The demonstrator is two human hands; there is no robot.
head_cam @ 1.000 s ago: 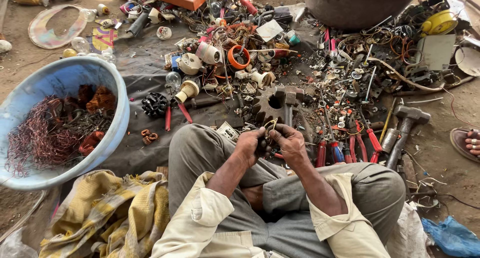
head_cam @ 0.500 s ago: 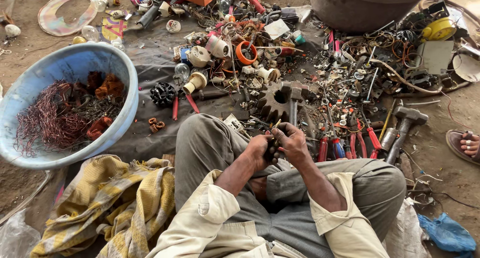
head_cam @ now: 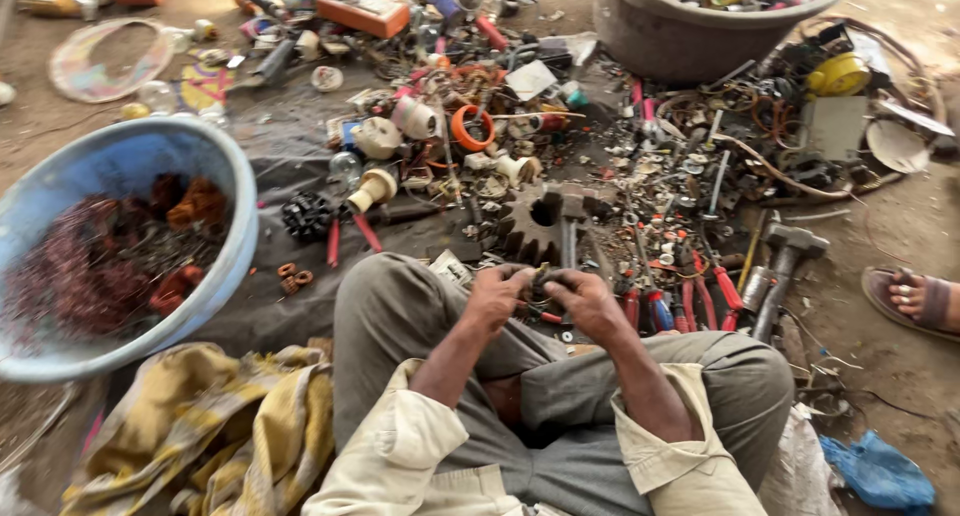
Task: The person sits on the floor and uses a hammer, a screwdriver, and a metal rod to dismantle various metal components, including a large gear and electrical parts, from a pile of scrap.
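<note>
Left hand [head_cam: 497,294] and right hand [head_cam: 583,301] together pinch a small dark metal part [head_cam: 541,280] above the knees, near the big gear [head_cam: 528,228].

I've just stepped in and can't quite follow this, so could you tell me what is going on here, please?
A person sits cross-legged on the ground, gripping a small dark part between the left hand and the right hand, just above the knees. What the part is cannot be told. Ahead lies a dark sheet strewn with scrap: a large gear, red-handled tools and a hammer. A blue basin holding reddish wire stands to the left. Another person's sandalled foot shows at the right edge.
</note>
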